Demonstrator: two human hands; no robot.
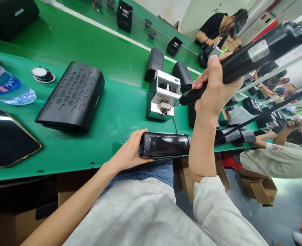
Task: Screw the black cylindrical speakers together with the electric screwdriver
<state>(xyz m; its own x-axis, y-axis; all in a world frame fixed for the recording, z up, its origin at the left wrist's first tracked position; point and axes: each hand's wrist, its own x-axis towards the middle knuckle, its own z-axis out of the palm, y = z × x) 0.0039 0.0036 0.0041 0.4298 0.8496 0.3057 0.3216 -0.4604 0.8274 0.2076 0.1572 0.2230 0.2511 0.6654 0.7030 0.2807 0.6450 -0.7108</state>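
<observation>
Left hand (132, 148) clamped on end of speaker (166, 145), nearer the body than right hand (213, 82), which is well apart, wrapped round driver (258, 53), bit (177, 104) near feeder (166, 98) ahead of left hand; best keep speaker still, driver in line, no sideways push.

- Power screwdriver (234, 68): black; label (258, 50): silvery white.
- Speaker unit (168, 145): black, with finely dotted patches.
- Speaker cover (70, 92): black, rows of rounded oblong marks.
- Screw dispenser (166, 97): white front, dark side.
- Tabletop (125, 106): green.
- Phone (10, 140): black, gold rim.
</observation>
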